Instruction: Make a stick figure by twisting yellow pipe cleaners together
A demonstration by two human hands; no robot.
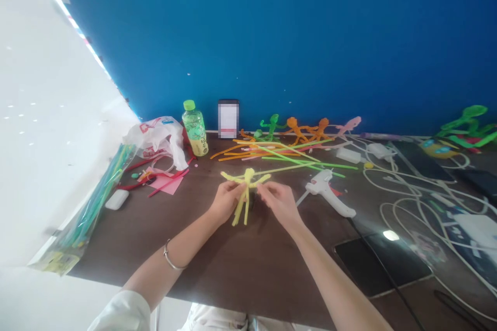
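Above the middle of the table is a small yellow pipe-cleaner figure [249, 175] with a rounded head, two arms spread sideways and legs hanging down. My left hand [227, 200] pinches its body from the left, thumb and fingers closed. From the other side, my right hand [280, 204] has its thumb and fingertips pressed together at the figure's right-side arm; the exact contact is partly hidden. Just right of that hand lies a white hot glue gun [326, 191]. Behind the figure, loose orange and green pipe cleaners [279, 154] lie in a crossed pile.
Finished-looking pipe-cleaner figures [295, 129] stand along the blue wall. A green-capped bottle [196, 129] and a phone [228, 120] are at the back. Left lie a plastic bag [166, 134], a pipe-cleaner pack [97, 191] and a white case [117, 199]. White cables [396, 186] and a black tablet [380, 264] occupy the right.
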